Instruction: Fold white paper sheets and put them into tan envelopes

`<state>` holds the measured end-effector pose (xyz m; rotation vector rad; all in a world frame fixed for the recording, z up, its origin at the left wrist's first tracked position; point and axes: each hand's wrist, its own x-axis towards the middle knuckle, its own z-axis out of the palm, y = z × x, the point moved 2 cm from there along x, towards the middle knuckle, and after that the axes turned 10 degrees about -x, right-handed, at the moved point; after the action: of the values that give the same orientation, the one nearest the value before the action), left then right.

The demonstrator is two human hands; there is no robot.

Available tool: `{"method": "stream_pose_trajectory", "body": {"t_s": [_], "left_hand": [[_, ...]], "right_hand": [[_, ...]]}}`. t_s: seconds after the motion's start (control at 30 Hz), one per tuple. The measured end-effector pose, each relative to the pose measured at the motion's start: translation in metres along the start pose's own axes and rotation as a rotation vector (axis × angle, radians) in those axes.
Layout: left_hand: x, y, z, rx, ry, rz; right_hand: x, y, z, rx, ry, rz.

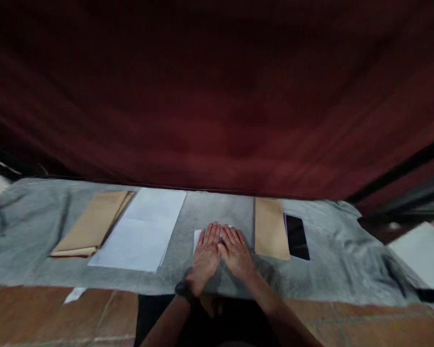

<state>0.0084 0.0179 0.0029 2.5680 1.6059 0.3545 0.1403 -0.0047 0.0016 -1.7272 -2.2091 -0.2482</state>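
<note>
My left hand [205,254] and my right hand [236,250] lie flat side by side, fingers stretched out, pressing on a small folded white paper [196,237] on the grey cloth [210,212]. Only the paper's left edge and a sliver at the top show; the rest is hidden under my palms. A dark band sits on my left wrist. A single brown envelope [271,227] lies just to the right of my right hand.
A stack of white sheets [144,229] and a pile of brown envelopes [94,222] lie to the left. A black phone [296,236] rests beside the single envelope. A dark red curtain [217,96] hangs behind. A white object [423,250] sits at far right.
</note>
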Motion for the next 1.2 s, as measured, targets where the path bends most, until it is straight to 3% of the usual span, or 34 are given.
{"method": "stream_pose_trajectory", "body": {"t_s": [0.33, 0.63, 0.77, 0.9, 1.07, 1.2], "left_hand": [[-0.028, -0.048, -0.011, -0.057, 0.184, -0.132], [-0.031, -0.044, -0.014, -0.039, 0.163, -0.195], [-0.030, -0.039, -0.020, -0.013, 0.144, -0.204], [-0.029, -0.032, -0.027, -0.013, 0.154, -0.130], [-0.032, -0.023, -0.024, -0.129, 0.056, 0.138], [-0.036, -0.025, -0.019, -0.177, 0.009, 0.149]], "right_hand": [[-0.004, 0.010, 0.004, -0.040, 0.048, 0.089], [-0.001, 0.004, 0.004, -0.056, 0.015, 0.124], [0.000, -0.014, 0.003, -0.005, -0.022, 0.015], [-0.004, -0.024, 0.006, 0.002, -0.069, -0.044], [-0.009, -0.023, 0.009, -0.029, -0.067, -0.079], [-0.012, -0.018, 0.008, -0.058, -0.059, -0.104]]}}
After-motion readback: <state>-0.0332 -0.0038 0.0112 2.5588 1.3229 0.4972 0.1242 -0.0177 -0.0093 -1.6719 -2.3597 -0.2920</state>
